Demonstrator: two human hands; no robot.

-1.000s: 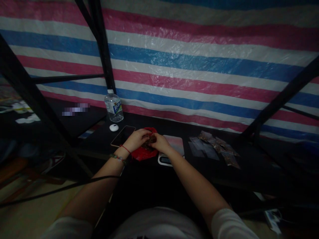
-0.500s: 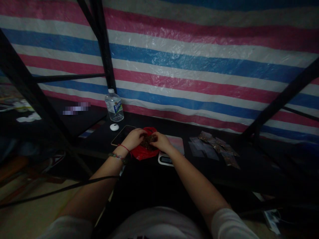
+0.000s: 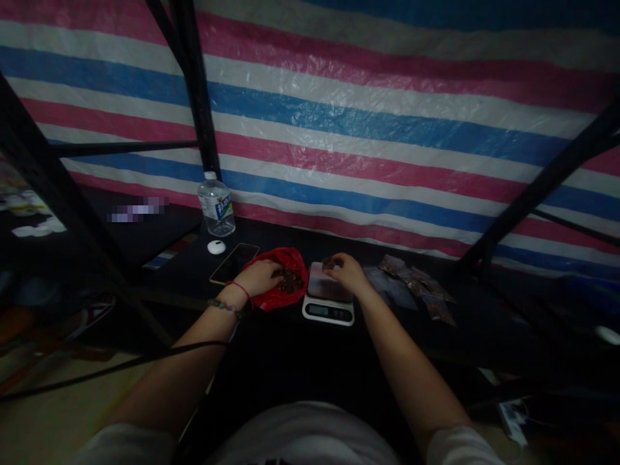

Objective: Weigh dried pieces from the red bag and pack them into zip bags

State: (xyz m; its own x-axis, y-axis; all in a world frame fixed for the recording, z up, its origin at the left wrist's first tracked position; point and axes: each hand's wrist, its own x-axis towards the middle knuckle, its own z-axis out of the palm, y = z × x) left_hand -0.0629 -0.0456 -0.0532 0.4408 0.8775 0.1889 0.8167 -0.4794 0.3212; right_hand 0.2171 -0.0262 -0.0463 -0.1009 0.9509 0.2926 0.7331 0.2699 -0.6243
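A red plastic bag (image 3: 283, 266) with dark brown bits in it lies on the black table. My left hand (image 3: 261, 276) rests on the bag's left edge with its fingers curled at the brown bits (image 3: 289, 281). A small white kitchen scale (image 3: 328, 299) stands just right of the bag. My right hand (image 3: 345, 270) is over the scale's platform, fingers pinched on a small brown lump (image 3: 328, 263).
A phone (image 3: 234, 263), a small white round object (image 3: 216, 247) and a water bottle (image 3: 216, 205) stand left of the bag. Several small clear packets (image 3: 415, 284) lie right of the scale. Black frame bars cross at left and right; a striped tarp hangs behind.
My right hand has left the red bag and moved right over the scale with a small brown lump. My left hand stays at the bag.
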